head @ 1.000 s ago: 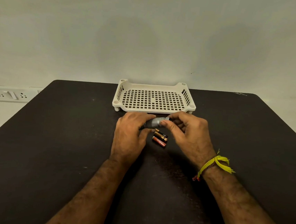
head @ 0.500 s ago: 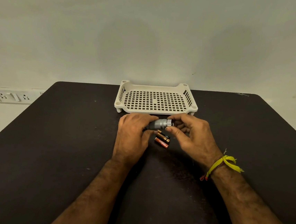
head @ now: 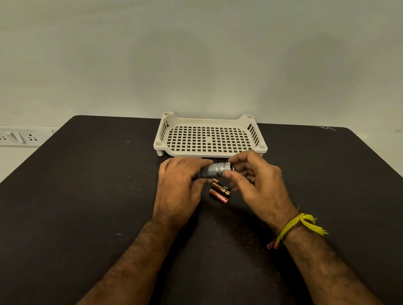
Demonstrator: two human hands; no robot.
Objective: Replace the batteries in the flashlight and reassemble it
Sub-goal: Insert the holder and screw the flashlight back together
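Note:
A small silver flashlight (head: pixel 214 170) is held level just above the dark table (head: pixel 69 188), in front of the tray. My left hand (head: pixel 180 187) wraps its dark left end. My right hand (head: pixel 256 184) pinches its right end between thumb and fingers; that end is partly hidden by the fingers. Below the flashlight three small batteries lie side by side on the table: two black and gold ones (head: pixel 221 188) and a red one (head: pixel 218 196) nearest me. Neither hand touches them.
A cream perforated plastic tray (head: pixel 254 134) stands at the table's far edge, just behind the hands. A wall socket plate (head: pixel 16 137) is on the wall at the left. A yellow thread band (head: pixel 296 225) circles the right wrist.
Both hands stay on the flashlight in the same spot. The right fingers have shifted a little around its right end. The batteries have not moved.

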